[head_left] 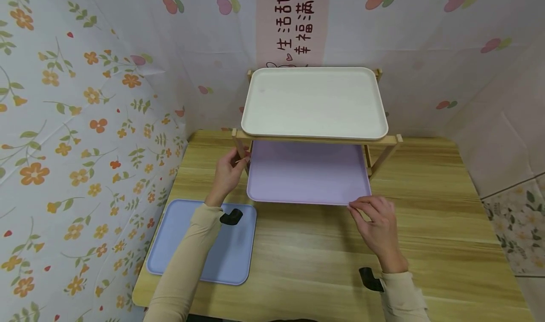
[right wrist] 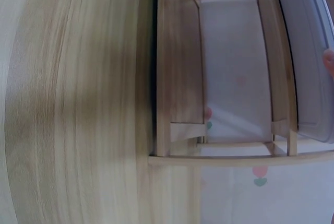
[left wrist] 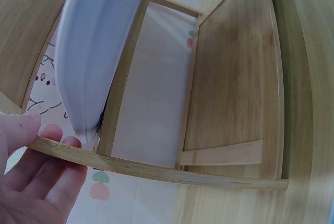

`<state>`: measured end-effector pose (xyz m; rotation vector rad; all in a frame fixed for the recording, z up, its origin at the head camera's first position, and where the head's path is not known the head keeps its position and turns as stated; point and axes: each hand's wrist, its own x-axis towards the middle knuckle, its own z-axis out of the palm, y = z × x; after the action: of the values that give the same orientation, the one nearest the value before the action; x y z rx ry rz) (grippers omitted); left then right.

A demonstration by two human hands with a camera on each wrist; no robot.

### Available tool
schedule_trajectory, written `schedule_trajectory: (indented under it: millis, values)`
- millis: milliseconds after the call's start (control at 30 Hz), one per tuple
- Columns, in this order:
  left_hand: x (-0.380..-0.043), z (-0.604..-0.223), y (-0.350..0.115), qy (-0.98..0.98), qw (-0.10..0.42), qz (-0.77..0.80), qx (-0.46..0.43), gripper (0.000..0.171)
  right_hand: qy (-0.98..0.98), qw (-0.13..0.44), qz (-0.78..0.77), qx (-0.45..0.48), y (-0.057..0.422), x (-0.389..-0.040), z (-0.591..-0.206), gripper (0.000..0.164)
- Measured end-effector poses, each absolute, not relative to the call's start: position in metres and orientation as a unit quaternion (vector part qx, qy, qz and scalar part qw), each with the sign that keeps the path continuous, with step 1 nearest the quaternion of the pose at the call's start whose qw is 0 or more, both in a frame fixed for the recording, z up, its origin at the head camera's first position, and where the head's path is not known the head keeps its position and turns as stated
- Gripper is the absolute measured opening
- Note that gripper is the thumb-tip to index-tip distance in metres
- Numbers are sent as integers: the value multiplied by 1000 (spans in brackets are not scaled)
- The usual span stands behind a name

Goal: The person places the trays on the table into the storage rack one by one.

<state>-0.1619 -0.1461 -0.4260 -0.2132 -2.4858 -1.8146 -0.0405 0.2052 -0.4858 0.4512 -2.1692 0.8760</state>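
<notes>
"Lilac tray (head_left: 308,173), raised rim: where does it lie?"

"Within the middle level of the wooden rack (head_left: 385,155), its near edge projecting beyond the front posts. Whether its underside rests fully on the shelf cannot be told."

"And relative to the fingers?"

"Its near right corner lies between the thumb and fingertips of the right hand (head_left: 376,225), which are pinched on the rim. One fingertip (right wrist: 329,61) meets the tray's side in the right wrist view."

"The left hand (head_left: 227,173)?"

"Thumb and fingers stand to either side of the rack's front left post (left wrist: 156,169), gripping it. Their tips lie just beside the tray's left edge; contact with the tray cannot be told."

"What surrounds these?"

"Above, a white tray (head_left: 315,102) covers the rack's top. To the near left, a blue tray (head_left: 230,246) lies flat on the wooden table (head_left: 298,260), partly hidden by the left sleeve (head_left: 183,260). Flower-patterned cloth (head_left: 85,123) hangs at left; a pale sheet (head_left: 191,38) with red-brown lettering forms the far side."
</notes>
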Motion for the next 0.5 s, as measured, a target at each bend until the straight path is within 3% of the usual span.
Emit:
schedule_trajectory:
  millis: [500]
  values:
    - [-157, -417, -144, -803, 27, -591, -73, 27, -832, 413, 343, 141, 197, -51, -491, 9]
